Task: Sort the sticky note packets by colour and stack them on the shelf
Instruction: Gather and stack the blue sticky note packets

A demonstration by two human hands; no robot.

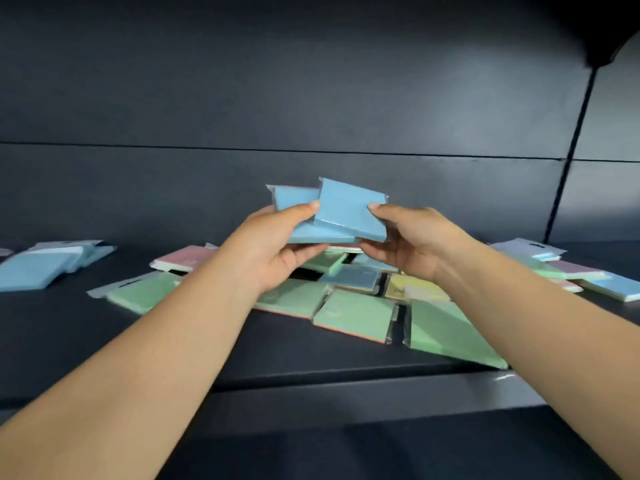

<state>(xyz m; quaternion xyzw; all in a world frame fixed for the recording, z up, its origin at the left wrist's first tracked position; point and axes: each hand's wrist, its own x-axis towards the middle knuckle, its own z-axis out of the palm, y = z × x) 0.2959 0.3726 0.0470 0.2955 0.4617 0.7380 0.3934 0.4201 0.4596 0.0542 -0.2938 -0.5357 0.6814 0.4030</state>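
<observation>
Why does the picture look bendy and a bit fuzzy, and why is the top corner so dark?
Head view: the wide lens bows the shelf edge; the blue packets, gripped by the left hand and right hand, look soft; light glows palely on the back panel; the top right corner falls into black shadow.

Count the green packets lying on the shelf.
5, possibly more hidden: one far left of the pile, one under the left wrist, one at front centre, a big one under the right forearm, one partly covered behind.
</observation>
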